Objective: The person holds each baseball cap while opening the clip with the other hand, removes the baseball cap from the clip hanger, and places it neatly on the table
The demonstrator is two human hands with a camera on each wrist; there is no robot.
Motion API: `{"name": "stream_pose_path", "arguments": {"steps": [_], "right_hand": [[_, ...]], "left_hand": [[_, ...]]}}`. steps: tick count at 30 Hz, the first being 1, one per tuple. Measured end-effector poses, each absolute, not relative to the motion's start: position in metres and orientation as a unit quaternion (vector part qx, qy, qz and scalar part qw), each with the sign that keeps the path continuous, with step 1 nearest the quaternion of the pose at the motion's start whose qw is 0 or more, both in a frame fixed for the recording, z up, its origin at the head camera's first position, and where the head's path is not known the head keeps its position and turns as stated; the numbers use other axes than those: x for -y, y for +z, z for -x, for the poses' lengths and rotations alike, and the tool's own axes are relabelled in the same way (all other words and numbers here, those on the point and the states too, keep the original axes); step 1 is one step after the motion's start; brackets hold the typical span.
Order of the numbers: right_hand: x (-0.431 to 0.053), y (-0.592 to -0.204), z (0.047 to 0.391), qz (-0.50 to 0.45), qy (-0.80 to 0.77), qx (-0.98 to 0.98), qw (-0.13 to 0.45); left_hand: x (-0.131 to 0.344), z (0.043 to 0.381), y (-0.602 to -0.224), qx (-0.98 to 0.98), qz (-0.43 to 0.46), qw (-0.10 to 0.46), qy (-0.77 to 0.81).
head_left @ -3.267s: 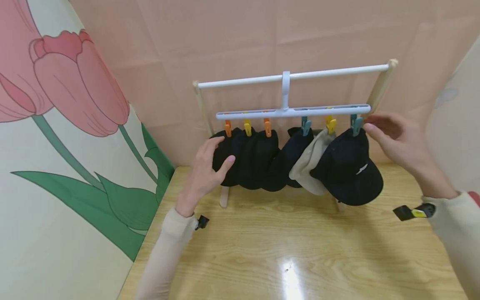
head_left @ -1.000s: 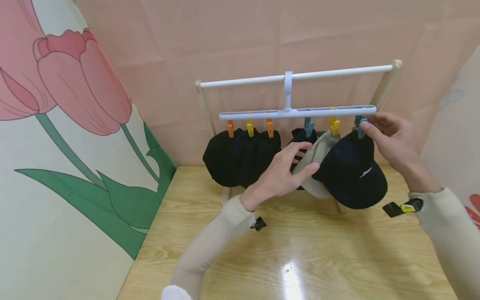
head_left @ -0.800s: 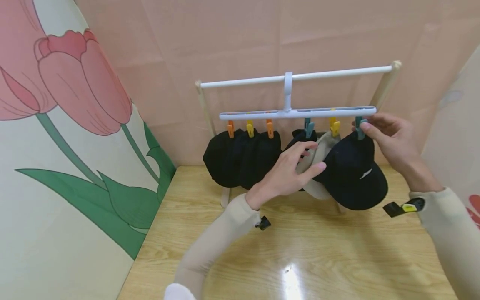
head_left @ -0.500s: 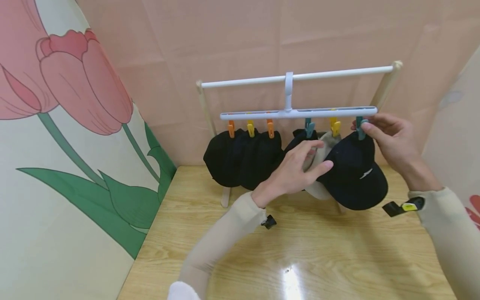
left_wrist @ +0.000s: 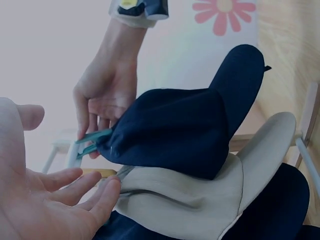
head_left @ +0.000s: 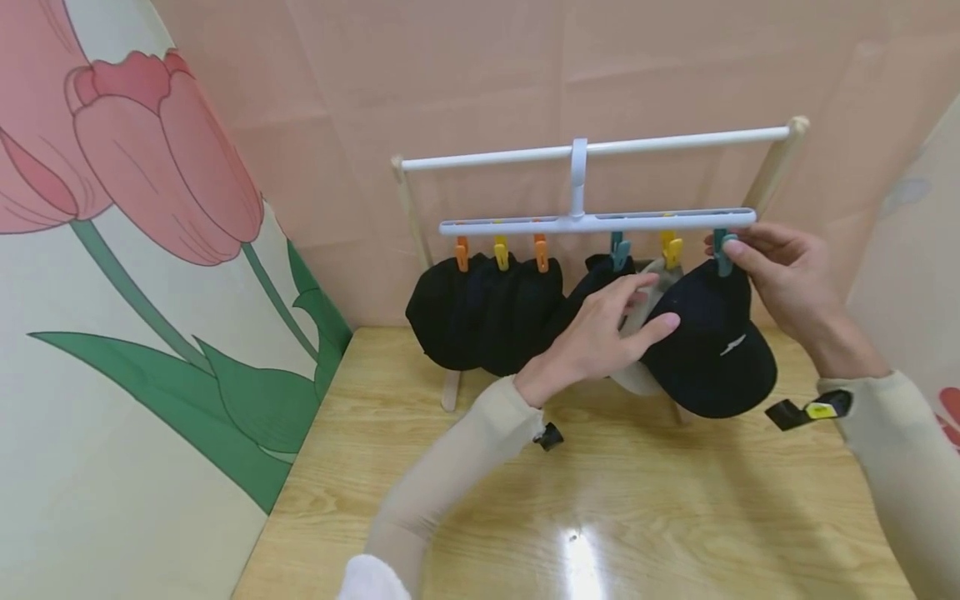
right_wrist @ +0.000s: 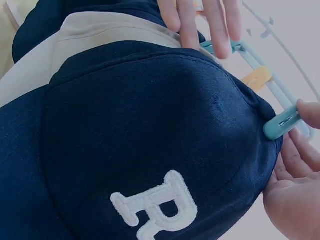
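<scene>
My right hand (head_left: 795,279) pinches the teal clothespin (head_left: 725,253) at the right end of the hanger. That clothespin grips the crown of a navy cap (head_left: 703,337), whose white letter R (right_wrist: 172,207) shows in the right wrist view. With fingers spread and relaxed, my left hand (head_left: 596,333) is in front of the beige cap (head_left: 636,379), its thumb overlapping the navy cap's edge in the head view. Beside the beige cap's yellow clothespin (head_left: 672,250), the left wrist view shows nothing between the left fingers (left_wrist: 72,192).
A pale blue hanger (head_left: 510,227) hooks over the white bar (head_left: 675,144) of a small rack. Several dark caps (head_left: 442,321) hang from orange, yellow and teal clothespins on its left and middle. The rack stands on a wooden table (head_left: 675,508), against a pink backdrop (head_left: 450,75).
My left hand has travelled right from the leftmost cap to the beige one. My right hand, earlier just beside the right teal clothespin, now has its thumb on it. The caps still hang.
</scene>
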State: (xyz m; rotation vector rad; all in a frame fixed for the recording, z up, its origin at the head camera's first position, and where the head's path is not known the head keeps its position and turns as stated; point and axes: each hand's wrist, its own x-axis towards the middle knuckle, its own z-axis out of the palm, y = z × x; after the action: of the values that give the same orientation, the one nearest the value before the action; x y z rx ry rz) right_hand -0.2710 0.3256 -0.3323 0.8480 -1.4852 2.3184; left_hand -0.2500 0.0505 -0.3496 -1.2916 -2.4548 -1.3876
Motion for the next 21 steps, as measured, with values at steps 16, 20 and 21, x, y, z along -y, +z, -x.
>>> {"name": "stream_pose_path", "arguments": {"steps": [16, 20, 21], "right_hand": [[-0.323, -0.332, 0.273, -0.297, 0.798, 0.508, 0.129], [-0.325, -0.333, 0.271, -0.298, 0.800, 0.507, 0.118], [-0.325, -0.333, 0.271, -0.297, 0.800, 0.508, 0.115]], "left_hand": [[-0.069, 0.260, -0.349, 0.804, 0.412, 0.027, -0.428], [-0.075, 0.262, -0.350, 0.803, 0.415, 0.024, -0.426], [-0.076, 0.262, -0.350, 0.802, 0.417, 0.021, -0.427]]}}
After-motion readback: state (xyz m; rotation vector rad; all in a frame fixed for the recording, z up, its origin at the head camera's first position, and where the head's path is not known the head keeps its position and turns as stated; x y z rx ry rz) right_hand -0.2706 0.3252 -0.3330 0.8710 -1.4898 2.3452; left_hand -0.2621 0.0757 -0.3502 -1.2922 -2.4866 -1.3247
